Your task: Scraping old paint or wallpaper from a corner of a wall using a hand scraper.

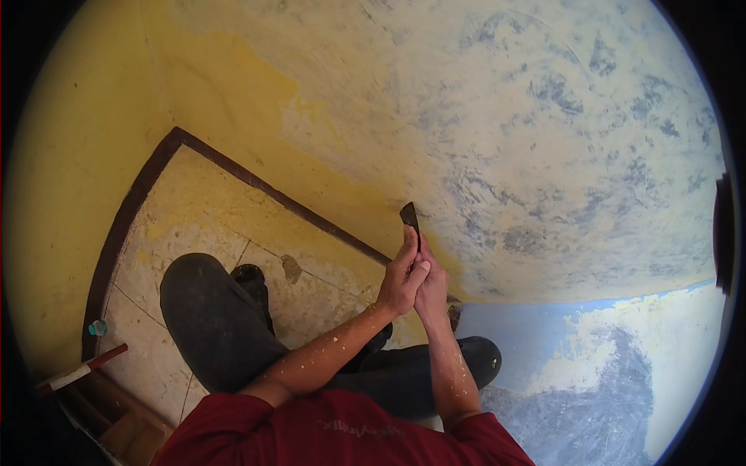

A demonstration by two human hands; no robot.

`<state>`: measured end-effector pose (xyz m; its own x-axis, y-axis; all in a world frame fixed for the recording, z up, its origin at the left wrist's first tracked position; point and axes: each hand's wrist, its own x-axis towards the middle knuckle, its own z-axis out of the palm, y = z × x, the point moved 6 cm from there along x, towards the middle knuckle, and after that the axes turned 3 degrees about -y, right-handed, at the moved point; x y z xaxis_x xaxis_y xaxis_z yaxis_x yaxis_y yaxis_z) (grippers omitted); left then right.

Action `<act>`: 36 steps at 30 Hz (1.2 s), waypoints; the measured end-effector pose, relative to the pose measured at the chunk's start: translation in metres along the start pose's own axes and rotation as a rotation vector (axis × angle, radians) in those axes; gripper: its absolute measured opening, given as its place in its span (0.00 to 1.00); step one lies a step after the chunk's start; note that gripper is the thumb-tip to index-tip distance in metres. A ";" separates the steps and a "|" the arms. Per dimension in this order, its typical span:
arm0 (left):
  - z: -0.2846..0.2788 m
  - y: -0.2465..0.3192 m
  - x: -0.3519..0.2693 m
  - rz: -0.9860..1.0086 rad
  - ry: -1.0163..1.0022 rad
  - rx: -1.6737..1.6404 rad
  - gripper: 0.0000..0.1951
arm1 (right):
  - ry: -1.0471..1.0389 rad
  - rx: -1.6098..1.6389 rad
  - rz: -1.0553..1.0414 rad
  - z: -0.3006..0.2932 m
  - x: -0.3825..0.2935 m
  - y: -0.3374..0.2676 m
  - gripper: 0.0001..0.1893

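Both of my hands are clasped together in front of the wall, around a scraper (410,216) whose dark flat blade sticks up past the fingertips. My left hand (401,285) presses its side of the tool, and its thumb lies across toward the other hand. My right hand (433,285) closes in from the right. The scraper's handle is hidden between the palms. Behind the blade, the wall (373,192) still carries yellow paint low down, with a pale, scraped and grey-patched surface (524,145) above. Light flakes speckle both forearms.
A dark brown skirting (280,198) borders the tiled floor (204,221), which is strewn with paint scraps. My bent knees are close below. At left are a bottle with a teal cap (98,328), a red-and-white stick (81,371) and a brown wooden piece (125,425). A blue, partly stripped wall (513,343) stands right.
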<state>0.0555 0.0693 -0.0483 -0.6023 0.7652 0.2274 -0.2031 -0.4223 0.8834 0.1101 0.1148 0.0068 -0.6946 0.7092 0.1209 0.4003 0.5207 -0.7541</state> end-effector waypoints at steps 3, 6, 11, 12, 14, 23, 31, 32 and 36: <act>-0.008 -0.002 0.001 -0.016 0.050 -0.040 0.35 | -0.017 -0.015 0.070 0.005 0.000 0.002 0.24; -0.010 -0.001 0.002 -0.007 0.055 -0.028 0.35 | -0.022 -0.030 0.044 0.007 0.002 -0.001 0.24; -0.018 0.001 0.004 0.034 0.125 0.010 0.35 | -0.032 -0.011 -0.020 0.012 0.009 -0.007 0.24; -0.024 0.000 0.006 0.031 0.173 -0.049 0.35 | -0.045 -0.017 0.018 0.015 0.010 -0.005 0.24; -0.023 -0.002 0.007 -0.001 0.121 0.015 0.35 | -0.049 -0.006 0.018 0.017 0.012 -0.005 0.24; -0.038 0.006 0.016 -0.032 0.147 -0.044 0.36 | -0.075 -0.046 -0.009 0.031 0.025 -0.011 0.23; -0.032 0.021 0.014 0.052 0.141 -0.026 0.36 | -0.109 -0.105 -0.001 0.019 0.022 -0.018 0.22; -0.028 0.018 0.016 -0.004 0.104 0.063 0.36 | -0.146 -0.079 0.082 0.018 0.022 -0.011 0.22; -0.009 0.018 0.012 0.033 0.086 0.234 0.37 | -0.161 0.144 0.002 0.006 0.014 -0.005 0.22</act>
<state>0.0378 0.0665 -0.0333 -0.6714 0.7044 0.2302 -0.0043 -0.3143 0.9493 0.0950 0.1197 0.0086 -0.7853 0.6187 0.0236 0.3200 0.4382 -0.8400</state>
